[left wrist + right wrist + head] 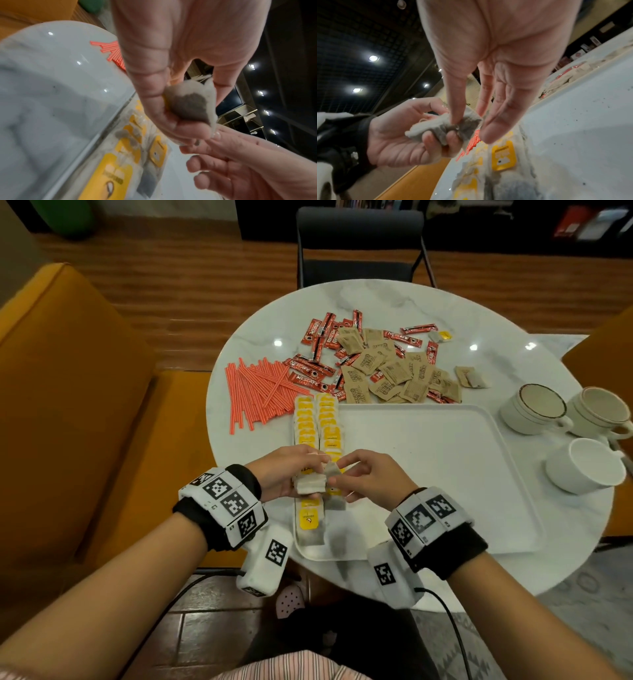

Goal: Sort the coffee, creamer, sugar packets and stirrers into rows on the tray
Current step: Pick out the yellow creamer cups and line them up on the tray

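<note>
Item in hand: we hold a small stack of pale tea bags (311, 483) just above the near left end of the tray (462, 474); their tags do not show.
Left hand: our left hand (284, 474) has fingers curled round the stack, gripping it from below and from the side.
Right hand: our right hand (371, 479) pinches the top bag of the stack (467, 121) between thumb and index finger; the other fingers are loosely extended.
Rows on tray: two lines of yellow-tagged tea bags (317, 422) run along the tray's left edge, overlapping like shingles; the rest of the tray is bare.
Unsorted stock: red coffee sticks (308, 371) and brown sugar packets (387, 371) lie mixed in a heap on the table (376, 299) beyond the tray's far edge; the orange stirrers (255, 392) are fanned out left of the heap, off the tray.
Other items: three white cups (534, 407) stand to the right of the tray.
Step, our judgement: dealing bags one at a time onto the second row; the task is at an early stage.
Next move, our judgement: peel the top bag free without dragging its neighbours, then lay it tag up, overlapping the last one in line.
</note>
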The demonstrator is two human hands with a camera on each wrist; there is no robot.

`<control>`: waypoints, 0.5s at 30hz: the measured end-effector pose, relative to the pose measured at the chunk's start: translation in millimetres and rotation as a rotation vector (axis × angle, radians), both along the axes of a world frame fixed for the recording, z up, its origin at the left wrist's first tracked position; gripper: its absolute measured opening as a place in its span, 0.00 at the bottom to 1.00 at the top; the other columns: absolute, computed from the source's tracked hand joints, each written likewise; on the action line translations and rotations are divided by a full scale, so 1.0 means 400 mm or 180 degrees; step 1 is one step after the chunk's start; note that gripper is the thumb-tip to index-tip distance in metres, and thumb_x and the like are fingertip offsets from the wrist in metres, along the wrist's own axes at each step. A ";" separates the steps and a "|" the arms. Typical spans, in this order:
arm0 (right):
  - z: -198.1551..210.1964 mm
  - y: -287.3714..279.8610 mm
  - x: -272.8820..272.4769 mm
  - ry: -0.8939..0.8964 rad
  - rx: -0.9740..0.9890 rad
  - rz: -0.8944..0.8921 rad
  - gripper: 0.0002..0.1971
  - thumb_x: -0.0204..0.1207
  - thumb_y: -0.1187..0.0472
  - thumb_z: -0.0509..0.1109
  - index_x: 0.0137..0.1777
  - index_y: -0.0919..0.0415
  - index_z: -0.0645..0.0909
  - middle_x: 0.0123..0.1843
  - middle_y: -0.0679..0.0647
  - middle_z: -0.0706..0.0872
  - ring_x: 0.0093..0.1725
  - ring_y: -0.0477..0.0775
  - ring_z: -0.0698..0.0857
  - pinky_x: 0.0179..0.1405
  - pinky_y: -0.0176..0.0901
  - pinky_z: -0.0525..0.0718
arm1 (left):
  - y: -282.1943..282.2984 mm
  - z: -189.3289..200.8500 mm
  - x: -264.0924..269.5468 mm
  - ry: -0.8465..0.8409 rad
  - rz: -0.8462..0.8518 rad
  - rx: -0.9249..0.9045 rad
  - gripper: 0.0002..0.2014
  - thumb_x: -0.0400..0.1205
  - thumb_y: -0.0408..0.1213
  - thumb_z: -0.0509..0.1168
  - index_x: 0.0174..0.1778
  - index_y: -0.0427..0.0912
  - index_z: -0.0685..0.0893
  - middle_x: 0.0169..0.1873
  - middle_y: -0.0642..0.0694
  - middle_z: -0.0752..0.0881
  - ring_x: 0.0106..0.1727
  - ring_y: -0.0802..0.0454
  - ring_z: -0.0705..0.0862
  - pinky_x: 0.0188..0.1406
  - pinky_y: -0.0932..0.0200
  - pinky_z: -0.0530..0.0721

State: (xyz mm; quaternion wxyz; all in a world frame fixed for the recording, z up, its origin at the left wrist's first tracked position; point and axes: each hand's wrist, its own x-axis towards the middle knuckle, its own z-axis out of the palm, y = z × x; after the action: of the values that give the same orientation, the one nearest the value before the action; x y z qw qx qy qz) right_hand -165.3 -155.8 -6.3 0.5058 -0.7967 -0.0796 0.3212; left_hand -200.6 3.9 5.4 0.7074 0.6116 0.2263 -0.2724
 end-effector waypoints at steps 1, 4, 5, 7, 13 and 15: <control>-0.001 -0.001 0.000 -0.0025 0.0000 -0.0041 0.08 0.69 0.65 0.76 0.44 0.59 0.79 0.31 0.56 0.83 0.31 0.54 0.82 0.46 0.53 0.86 | -0.001 -0.003 -0.001 -0.0019 -0.0038 0.0008 0.08 0.80 0.25 0.60 0.47 0.43 0.80 0.43 0.41 0.83 0.34 0.49 0.86 0.26 0.63 0.85; -0.003 -0.004 0.003 0.0048 0.0088 -0.0185 0.07 0.71 0.65 0.75 0.38 0.57 0.79 0.29 0.56 0.82 0.28 0.51 0.81 0.38 0.48 0.86 | 0.003 -0.007 -0.005 -0.0088 -0.0024 -0.0032 0.08 0.80 0.26 0.61 0.47 0.44 0.80 0.38 0.44 0.85 0.30 0.53 0.87 0.25 0.64 0.84; -0.002 -0.006 0.003 0.0065 0.0156 -0.0237 0.07 0.71 0.66 0.74 0.37 0.58 0.78 0.29 0.57 0.82 0.27 0.50 0.81 0.35 0.45 0.86 | 0.004 -0.009 -0.006 -0.0109 0.0007 -0.0012 0.07 0.80 0.27 0.63 0.46 0.44 0.80 0.36 0.45 0.85 0.29 0.54 0.86 0.26 0.64 0.85; 0.001 -0.012 0.004 0.0036 0.0243 -0.0339 0.07 0.71 0.67 0.74 0.38 0.58 0.78 0.30 0.58 0.83 0.27 0.52 0.81 0.32 0.43 0.85 | 0.009 -0.016 -0.006 -0.0137 0.0097 0.0091 0.05 0.80 0.30 0.65 0.46 0.45 0.81 0.36 0.46 0.85 0.30 0.55 0.85 0.31 0.61 0.85; 0.002 -0.024 0.013 -0.0436 0.0379 -0.0536 0.08 0.70 0.70 0.74 0.48 0.62 0.87 0.31 0.57 0.85 0.26 0.46 0.82 0.32 0.36 0.84 | 0.025 -0.016 -0.009 -0.0188 0.0143 0.0228 0.03 0.79 0.37 0.68 0.44 0.42 0.81 0.34 0.47 0.83 0.26 0.56 0.82 0.18 0.67 0.79; 0.000 -0.018 0.016 -0.0512 0.0419 -0.0548 0.12 0.69 0.70 0.74 0.52 0.59 0.86 0.32 0.55 0.86 0.25 0.40 0.83 0.31 0.30 0.83 | 0.025 -0.010 -0.012 -0.0232 0.0040 0.0188 0.04 0.79 0.38 0.68 0.45 0.42 0.82 0.35 0.48 0.84 0.27 0.56 0.81 0.17 0.67 0.78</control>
State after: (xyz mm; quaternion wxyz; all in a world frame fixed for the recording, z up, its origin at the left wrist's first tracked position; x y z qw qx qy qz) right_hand -158.9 -163.1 -6.2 0.5746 -0.7889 -0.0722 0.2058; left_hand -205.5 13.7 1.4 0.6985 0.6404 0.2121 -0.2387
